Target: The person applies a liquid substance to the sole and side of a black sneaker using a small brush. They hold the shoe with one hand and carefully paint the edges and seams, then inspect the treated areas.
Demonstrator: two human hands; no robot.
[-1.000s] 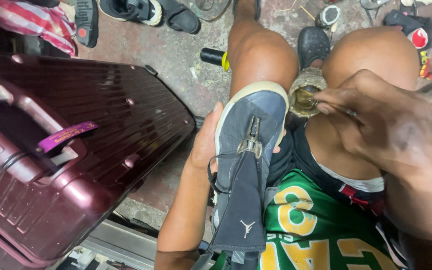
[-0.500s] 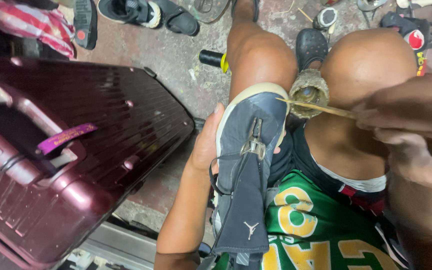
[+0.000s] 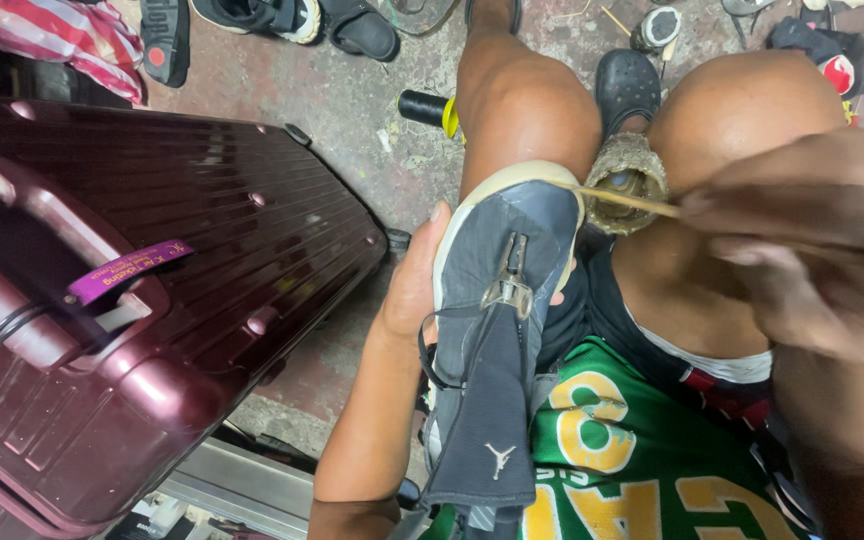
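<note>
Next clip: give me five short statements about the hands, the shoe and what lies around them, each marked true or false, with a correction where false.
1. The left hand grips the grey shoe from the side. True.
2. The right hand holds a thin stick whose tip reaches the toe edge of the shoe. True.
3. The small crusted can stands on the suitcase. False: it sits between the person's knees.
4. The suitcase is bright blue. False: it is dark maroon, with a purple tag on its handle.
5. A black spool lies on the floor beyond the left knee. True.
</note>
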